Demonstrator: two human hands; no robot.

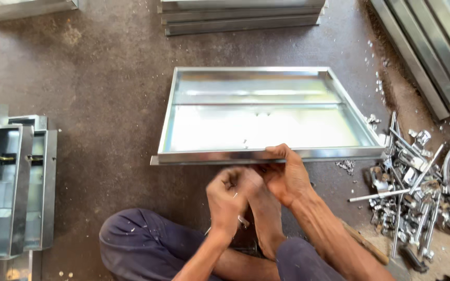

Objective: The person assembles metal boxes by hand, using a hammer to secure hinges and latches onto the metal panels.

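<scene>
Bare concrete floor (105, 78) carries a shallow metal tray (256, 127), long axis running left-right, just ahead of the hands. Right hand (286, 174) grips its near rim; left hand (230, 200), just behind, pinches a small fastener.

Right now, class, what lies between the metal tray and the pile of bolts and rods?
In the head view, bare floor with a few loose metal bits separates the metal tray from the pile.

Bare floor (105, 78) leftward; metal parts heap (410, 192) crowding right.

Both hands (259, 190) close together — left (229, 200) fisted, right (286, 174) curled.
</scene>
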